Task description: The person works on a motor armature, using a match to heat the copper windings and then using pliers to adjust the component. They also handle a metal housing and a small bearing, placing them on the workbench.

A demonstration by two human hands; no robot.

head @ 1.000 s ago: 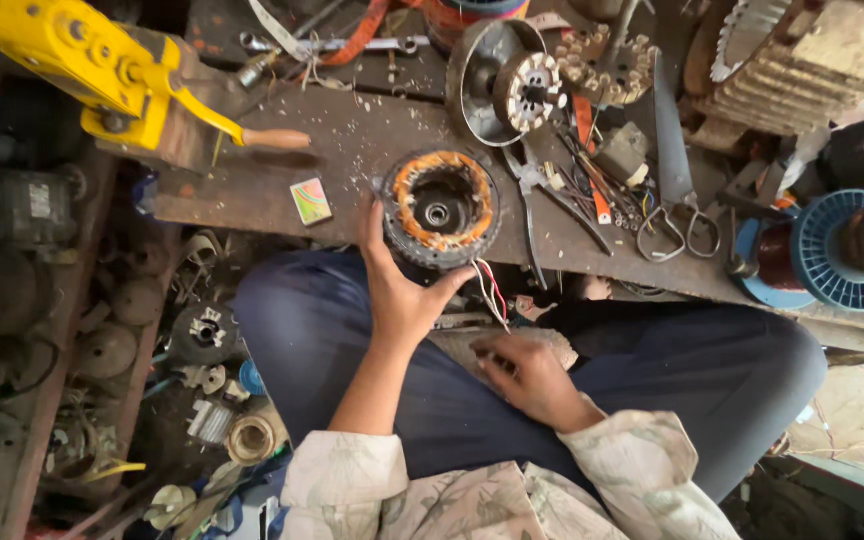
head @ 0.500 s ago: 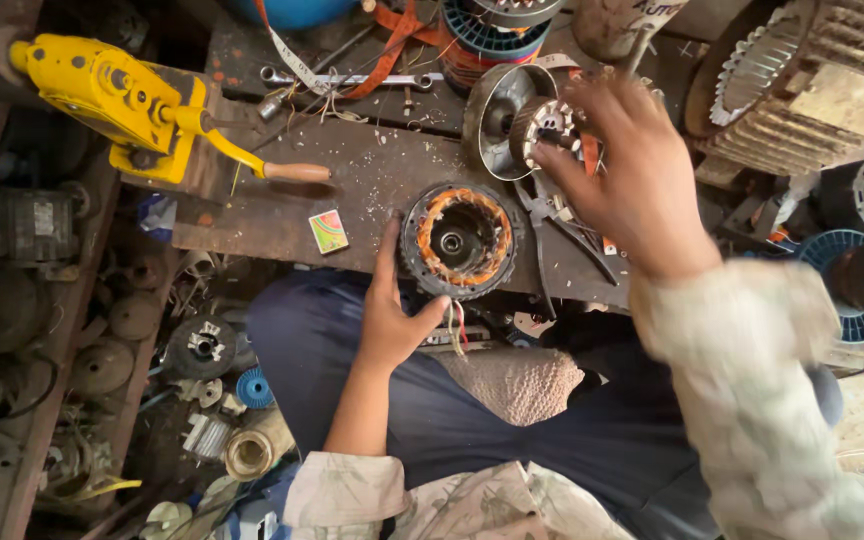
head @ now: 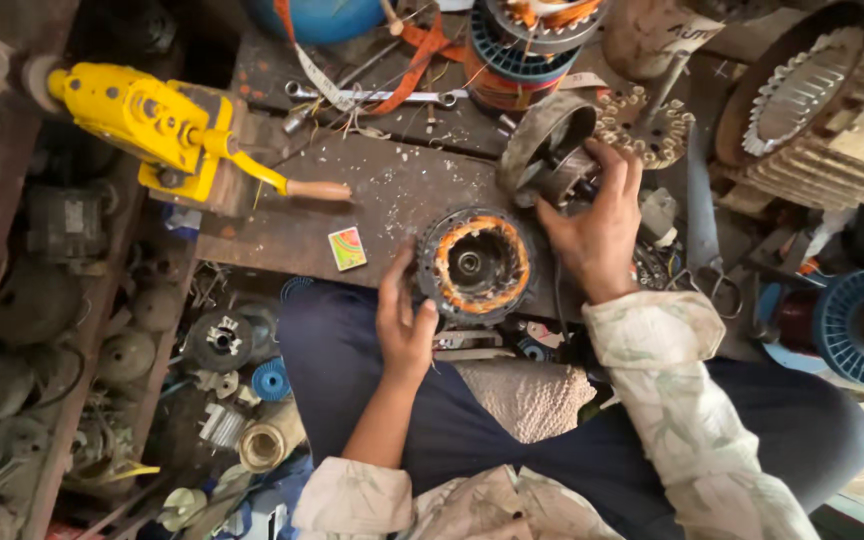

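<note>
A: Where is the wound stator placed, and how is it held?

B: It is set on its side at the near edge of the rusty metal bench, just above the lap, its copper-orange winding turned up toward the camera; its left rim is touched by the left hand, whose fingers are spread loosely and curved against the casing rather than closed round it.

A: And the other hand?

B: The right hand is laid on the motor end cover just beyond the stator; the fingers are bent over the cover's hub and rim, so it appears to be grasped, though how firmly cannot be told.

A: Which step is judged to be in hand?

B: The cover seems to be taken up while the stator is steadied; a fitting or comparing of the two parts is suggested, no more than that.

A: What would be called for next?

B: The cover would need to be lifted free of the clutter and kept square to the stator's bore; the winding and its loose leads should not be pinched.

A: What is seen round about?

B: A small coloured card is lying left of the stator; a yellow winding machine is mounted further left; a spanner is resting behind; a blue wire spool is seen at the far right.
</note>
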